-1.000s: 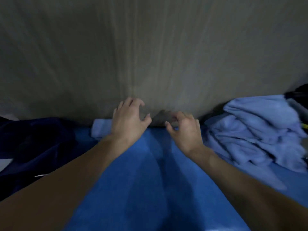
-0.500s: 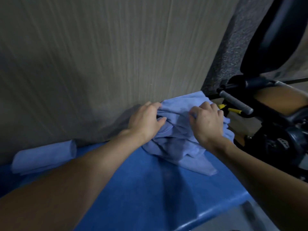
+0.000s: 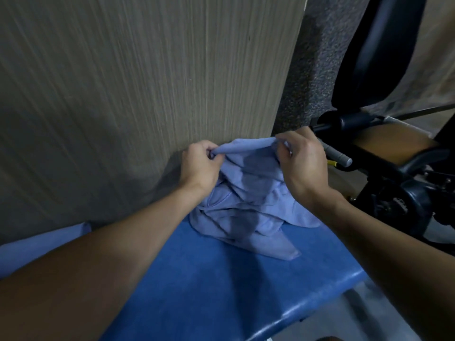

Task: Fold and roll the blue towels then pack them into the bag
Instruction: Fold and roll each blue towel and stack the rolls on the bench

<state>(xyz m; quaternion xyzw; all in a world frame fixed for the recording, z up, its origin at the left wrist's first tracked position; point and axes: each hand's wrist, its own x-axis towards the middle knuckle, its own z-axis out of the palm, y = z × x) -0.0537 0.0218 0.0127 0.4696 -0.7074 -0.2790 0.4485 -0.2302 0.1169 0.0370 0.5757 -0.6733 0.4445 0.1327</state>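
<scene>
- Pinching the edge of the top towel (image 3: 248, 146), the left hand (image 3: 200, 168) and the right hand (image 3: 305, 166) held it stretched between them, fingers curled tight on the cloth.
- The other blue towels (image 3: 246, 212) lay in a messy pile under the hands, on the blue desk (image 3: 221, 296), right against the wooden wall (image 3: 147, 82).
- A rolled towel (image 3: 37, 247) lay well apart on the left, by the wall.
- A black chair (image 3: 381, 57) stood beside the desk on the right.
</scene>
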